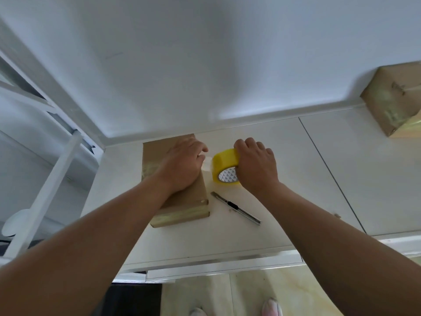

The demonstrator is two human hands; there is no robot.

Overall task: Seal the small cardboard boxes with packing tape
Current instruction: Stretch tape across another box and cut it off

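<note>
Both forearms reach forward and down, bare to the elbow. The left hand (182, 165) lies palm down on top of a flat brown cardboard box (186, 201), wrist low, its fingers bent toward the box's edge on the side of the right hand. Whether those fingers pinch the tape end or only press on it cannot be told.

The right hand (255, 165) is just beside the left, knuckles up, fingers curled over the outside of a yellow tape roll (224, 165) and thumb tucked at its core, grasping it firmly. The roll stands on edge, tilted, its cardboard core printed with a triangle pattern. A short pale strip of tape (206, 165) runs from the roll to the left hand's fingers.

Glossy tape bands cross the box's matte sides beneath the left wrist. A slim metal utility knife (237, 208) lies on the smooth white worktop (296, 179) just below the right wrist. Well beyond the right hand sits a second cardboard box (391, 99), wrapped in shiny tape.
</note>
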